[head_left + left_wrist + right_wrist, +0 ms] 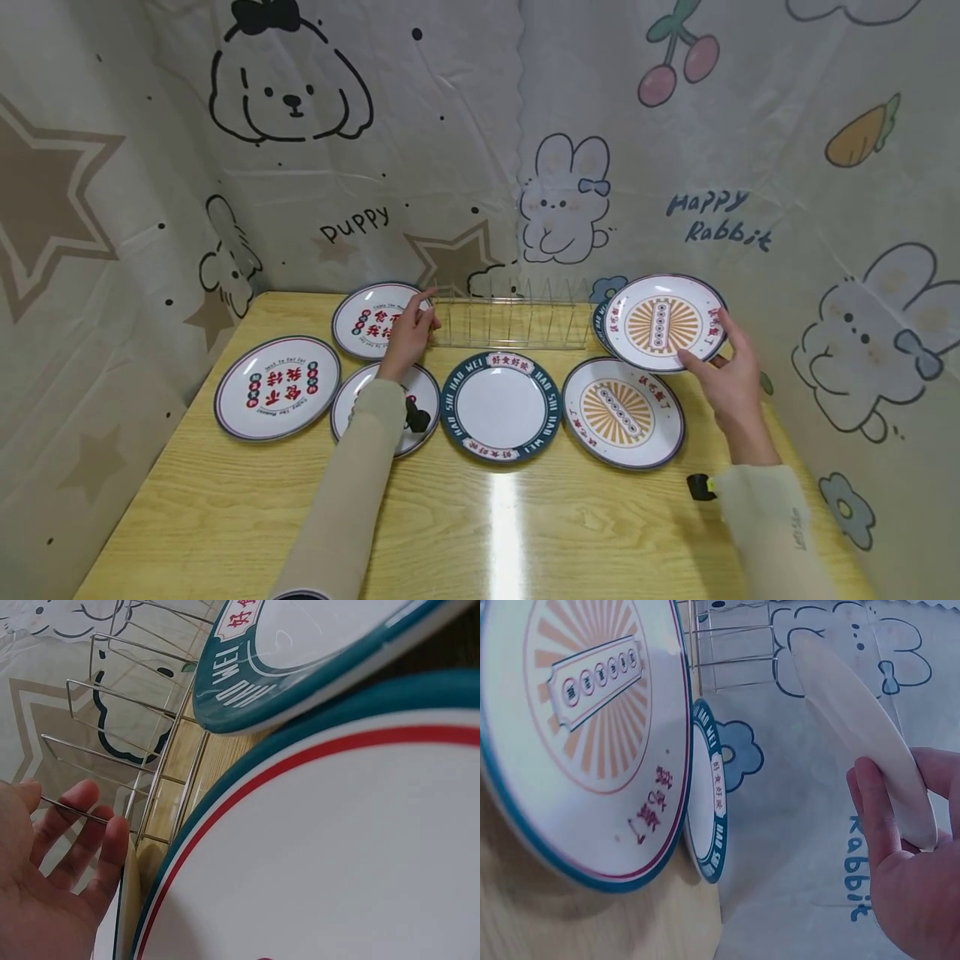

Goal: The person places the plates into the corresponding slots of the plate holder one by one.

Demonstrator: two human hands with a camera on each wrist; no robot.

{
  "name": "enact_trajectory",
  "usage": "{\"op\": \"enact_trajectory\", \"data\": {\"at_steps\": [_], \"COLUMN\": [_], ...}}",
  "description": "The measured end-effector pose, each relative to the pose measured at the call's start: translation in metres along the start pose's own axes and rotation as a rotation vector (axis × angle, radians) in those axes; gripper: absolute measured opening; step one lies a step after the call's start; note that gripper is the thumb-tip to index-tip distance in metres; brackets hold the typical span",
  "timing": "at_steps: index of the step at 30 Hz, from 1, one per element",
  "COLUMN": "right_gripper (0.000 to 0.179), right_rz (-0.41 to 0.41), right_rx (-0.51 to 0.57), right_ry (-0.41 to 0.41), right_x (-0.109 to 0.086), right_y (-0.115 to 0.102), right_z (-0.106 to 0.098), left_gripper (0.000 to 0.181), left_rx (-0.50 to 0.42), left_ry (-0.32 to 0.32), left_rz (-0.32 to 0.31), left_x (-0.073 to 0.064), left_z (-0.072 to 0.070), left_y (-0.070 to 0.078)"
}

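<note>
At the back of the table stands a wire plate rack point(510, 347) with upright dividers. My left hand point(408, 333) pinches the wire at its left end between thumb and fingers, seen closely in the left wrist view. In my right hand point(731, 383) is a white plate point(660, 325) with an orange sunburst, raised to the right of the rack and gripped at its right edge. The right wrist view shows this plate nearly edge-on, thumb and fingers on opposite faces. Below it lies a matching sunburst plate point(615, 412). A teal-rimmed plate point(602, 329) is mostly hidden behind the held one.
Another teal-rimmed plate point(501, 408) lies in front of the rack. To the left are a red-lettered plate point(277, 387), a similar one point(367, 321) beside the rack, and a plate point(345, 404) partly covered by my left forearm. A patterned cloth point(450, 167) hangs behind.
</note>
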State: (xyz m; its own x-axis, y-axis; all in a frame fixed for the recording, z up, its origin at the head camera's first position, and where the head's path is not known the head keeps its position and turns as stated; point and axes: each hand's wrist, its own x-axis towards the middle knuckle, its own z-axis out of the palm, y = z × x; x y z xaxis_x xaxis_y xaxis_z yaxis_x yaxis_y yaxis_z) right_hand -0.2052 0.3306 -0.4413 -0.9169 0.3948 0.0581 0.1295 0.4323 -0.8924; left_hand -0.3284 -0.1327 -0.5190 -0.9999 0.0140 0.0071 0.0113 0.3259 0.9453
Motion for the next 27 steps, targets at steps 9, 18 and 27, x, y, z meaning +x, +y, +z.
{"op": "enact_trajectory", "data": {"at_steps": [9,18,27], "right_gripper": [0.092,0.093,0.094], "right_rz": [-0.063,-0.101,-0.096], "right_rx": [0.027,0.086,0.112], "right_ry": [-0.033,-0.07,-0.085], "right_x": [0.008,0.019,0.03], "right_y": [-0.019,-0.037,-0.056], "right_z": [0.012,0.023,0.03], "left_gripper": [0.044,0.043,0.044], "left_rx": [0.03,0.028,0.014], "left_ry": [0.006,0.014,0.008], "left_rz": [0.024,0.06,0.046], "left_x": [0.0,0.002,0.001], "left_z": [0.0,0.0,0.0], "left_y": [-0.001,-0.002,-0.001]}}
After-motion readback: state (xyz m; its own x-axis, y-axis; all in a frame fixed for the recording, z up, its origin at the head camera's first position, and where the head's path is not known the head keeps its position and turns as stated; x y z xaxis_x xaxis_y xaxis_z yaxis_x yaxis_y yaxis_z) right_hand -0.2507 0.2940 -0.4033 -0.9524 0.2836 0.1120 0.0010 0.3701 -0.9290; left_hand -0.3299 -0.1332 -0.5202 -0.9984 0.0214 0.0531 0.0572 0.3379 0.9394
